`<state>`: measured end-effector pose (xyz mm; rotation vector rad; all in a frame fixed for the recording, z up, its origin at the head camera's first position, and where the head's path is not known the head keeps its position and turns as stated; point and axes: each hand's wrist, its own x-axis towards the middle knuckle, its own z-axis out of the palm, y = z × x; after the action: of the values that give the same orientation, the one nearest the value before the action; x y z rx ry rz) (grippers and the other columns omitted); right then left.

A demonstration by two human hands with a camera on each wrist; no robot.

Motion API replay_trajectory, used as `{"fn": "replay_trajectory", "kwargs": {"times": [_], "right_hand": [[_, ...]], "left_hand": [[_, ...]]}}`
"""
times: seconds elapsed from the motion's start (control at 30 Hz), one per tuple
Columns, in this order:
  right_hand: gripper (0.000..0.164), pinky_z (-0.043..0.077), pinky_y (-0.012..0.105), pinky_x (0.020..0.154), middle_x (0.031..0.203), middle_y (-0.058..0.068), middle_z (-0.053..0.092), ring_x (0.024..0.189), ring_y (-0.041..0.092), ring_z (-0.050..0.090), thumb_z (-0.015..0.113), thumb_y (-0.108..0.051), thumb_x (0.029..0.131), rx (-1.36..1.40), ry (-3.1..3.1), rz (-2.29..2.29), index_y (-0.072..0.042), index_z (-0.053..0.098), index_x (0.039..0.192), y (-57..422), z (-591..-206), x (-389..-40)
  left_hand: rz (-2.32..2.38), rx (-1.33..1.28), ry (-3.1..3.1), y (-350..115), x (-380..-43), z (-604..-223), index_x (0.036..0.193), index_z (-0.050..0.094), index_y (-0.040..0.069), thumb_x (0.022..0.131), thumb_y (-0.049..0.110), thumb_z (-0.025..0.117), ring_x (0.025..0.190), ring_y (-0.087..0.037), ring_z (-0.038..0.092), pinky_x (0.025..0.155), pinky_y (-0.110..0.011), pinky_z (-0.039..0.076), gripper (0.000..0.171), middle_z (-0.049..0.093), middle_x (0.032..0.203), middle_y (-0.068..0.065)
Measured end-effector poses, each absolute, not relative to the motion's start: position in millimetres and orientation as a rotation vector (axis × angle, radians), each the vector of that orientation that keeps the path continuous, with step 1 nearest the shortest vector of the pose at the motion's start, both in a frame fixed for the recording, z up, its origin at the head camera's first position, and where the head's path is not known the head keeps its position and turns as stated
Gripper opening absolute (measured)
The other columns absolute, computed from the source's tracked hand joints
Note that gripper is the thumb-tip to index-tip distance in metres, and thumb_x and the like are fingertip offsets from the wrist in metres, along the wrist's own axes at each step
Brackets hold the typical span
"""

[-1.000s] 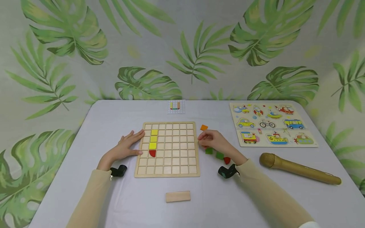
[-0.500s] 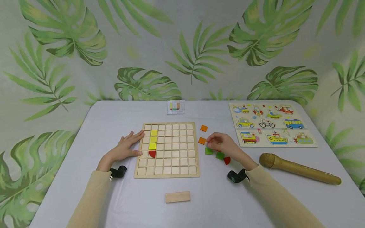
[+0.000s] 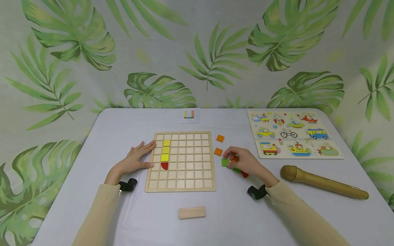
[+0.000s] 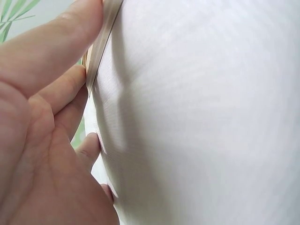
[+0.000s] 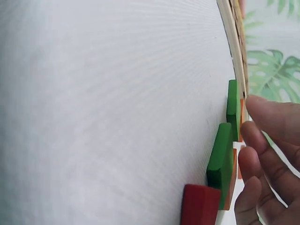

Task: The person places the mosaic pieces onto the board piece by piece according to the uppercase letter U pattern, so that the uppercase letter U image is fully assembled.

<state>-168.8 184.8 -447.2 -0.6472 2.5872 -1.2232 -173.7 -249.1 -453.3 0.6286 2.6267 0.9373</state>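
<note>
A wooden grid board lies mid-table in the head view. Yellow square tiles form a column on it, with a red quarter-round tile below them. My left hand rests with spread fingers along the board's left edge. Right of the board, my right hand hovers with loosely bent fingers over a green square tile; in the right wrist view that green tile lies on the table beside the thumb, no grip visible. Another green tile and a red tile lie nearer the wrist.
Two orange tiles lie beside the board; more orange shows under the right hand. A pattern card sits at the back. Rightward are a vehicle puzzle board and a gold microphone. A wooden block lies in front.
My right hand has left the orange tile beside the board, which now lies uncovered, and has moved right and nearer to the green tile. The left hand has stayed put.
</note>
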Motion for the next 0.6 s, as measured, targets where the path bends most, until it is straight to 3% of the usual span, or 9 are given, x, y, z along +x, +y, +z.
{"fn": "replay_trajectory", "kwargs": {"times": [0.6], "right_hand": [[0.027, 0.045, 0.026, 0.065, 0.078, -0.003, 0.058, 0.074, 0.014, 0.052, 0.078, 0.006, 0.072, -0.741, 2.611, -1.107, -0.009, 0.063, 0.089, 176.5, -443.5, -170.0]], "left_hand": [[0.936, 0.629, 2.622, -248.0, -173.6, -452.5, 0.151, 0.024, 0.003, 0.087, 0.030, 0.070, 0.141, -0.046, -0.001, 0.104, -0.067, -0.009, 0.084, 0.017, 0.156, -0.018]]}}
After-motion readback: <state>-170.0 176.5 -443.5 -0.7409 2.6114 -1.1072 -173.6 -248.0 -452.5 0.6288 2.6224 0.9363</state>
